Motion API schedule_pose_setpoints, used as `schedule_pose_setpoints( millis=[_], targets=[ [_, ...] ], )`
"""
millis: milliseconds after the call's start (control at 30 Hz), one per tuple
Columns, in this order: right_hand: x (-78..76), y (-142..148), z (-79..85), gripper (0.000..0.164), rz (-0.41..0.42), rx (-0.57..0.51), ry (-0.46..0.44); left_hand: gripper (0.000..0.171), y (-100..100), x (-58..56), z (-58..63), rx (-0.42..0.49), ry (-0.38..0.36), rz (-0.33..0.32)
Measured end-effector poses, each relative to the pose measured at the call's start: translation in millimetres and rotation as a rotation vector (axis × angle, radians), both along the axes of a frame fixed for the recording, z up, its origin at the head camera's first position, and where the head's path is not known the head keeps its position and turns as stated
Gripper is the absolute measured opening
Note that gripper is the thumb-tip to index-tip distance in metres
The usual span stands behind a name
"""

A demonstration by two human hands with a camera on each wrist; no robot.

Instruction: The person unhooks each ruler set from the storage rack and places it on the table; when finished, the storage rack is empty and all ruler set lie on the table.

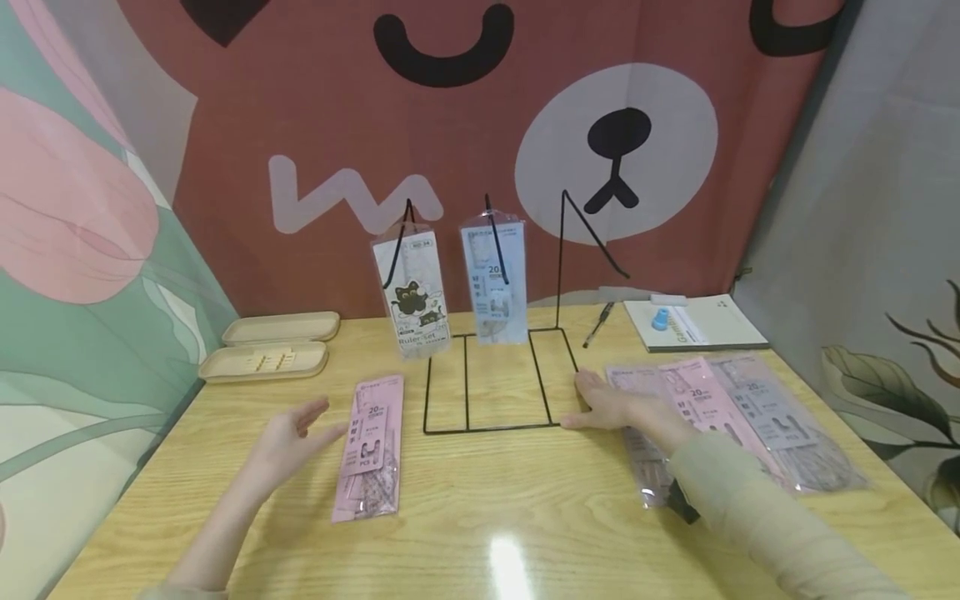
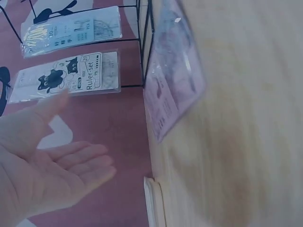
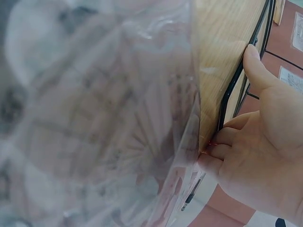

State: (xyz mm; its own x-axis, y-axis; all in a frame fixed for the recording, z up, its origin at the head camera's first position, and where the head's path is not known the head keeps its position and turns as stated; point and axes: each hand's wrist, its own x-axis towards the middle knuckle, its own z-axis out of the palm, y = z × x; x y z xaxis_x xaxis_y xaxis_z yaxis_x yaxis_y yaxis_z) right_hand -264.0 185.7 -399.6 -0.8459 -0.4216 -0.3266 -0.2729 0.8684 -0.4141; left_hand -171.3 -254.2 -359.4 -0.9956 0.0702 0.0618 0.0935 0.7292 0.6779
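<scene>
A black wire display rack (image 1: 495, 428) stands on the wooden table with its hooks upright at the back. Two ruler packs hang from it: a white one with a cat drawing (image 1: 411, 292) and a light blue one (image 1: 495, 283). My right hand (image 1: 611, 404) touches the right side of the rack's base, its thumb at the front corner and its fingers (image 3: 227, 137) beside the wire. The rightmost hook carries nothing. My left hand (image 1: 288, 442) hovers with fingers spread, holding nothing, just left of a pink ruler pack (image 1: 371, 450) lying on the table.
More ruler packs, including a pink one (image 1: 705, 400) and a greyish one (image 1: 780, 417), lie at the right, partly under my right forearm. Behind them are a notebook (image 1: 712, 321) with a small blue item (image 1: 660, 318) and a pen (image 1: 598, 325). An open beige case (image 1: 262, 362) sits back left.
</scene>
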Motion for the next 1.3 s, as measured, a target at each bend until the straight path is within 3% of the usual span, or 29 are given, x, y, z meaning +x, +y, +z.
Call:
schedule_pose_setpoints(
  millis=[133,300,567,767,1033,1300],
  targets=[
    [0.8,1,0.1,0.098,-0.007,0.003,-0.004,0.074,9,-19.5,5.1,0.067,0.056,-0.026],
    [0.1,1,-2.4,0.099,-0.011,0.004,-0.010,0.078,20,-49.0,0.1,0.139,0.082,-0.033],
    [-0.1,1,-3.5,0.099,-0.002,0.004,-0.006,0.080,33,-93.4,-8.9,0.175,0.030,-0.009],
    [-0.1,2,-3.2,0.098,-0.003,0.010,-0.003,0.078,49,-118.4,-12.1,0.246,0.000,-0.026],
    [0.5,1,-1.4,0.097,0.002,0.007,0.003,0.065,69,-134.8,-10.2,0.383,-0.017,-0.005],
    [-0.1,0,-0.4,0.096,0.008,0.012,0.009,0.037,76,-136.3,-16.3,0.361,-0.004,0.059]
  ],
)
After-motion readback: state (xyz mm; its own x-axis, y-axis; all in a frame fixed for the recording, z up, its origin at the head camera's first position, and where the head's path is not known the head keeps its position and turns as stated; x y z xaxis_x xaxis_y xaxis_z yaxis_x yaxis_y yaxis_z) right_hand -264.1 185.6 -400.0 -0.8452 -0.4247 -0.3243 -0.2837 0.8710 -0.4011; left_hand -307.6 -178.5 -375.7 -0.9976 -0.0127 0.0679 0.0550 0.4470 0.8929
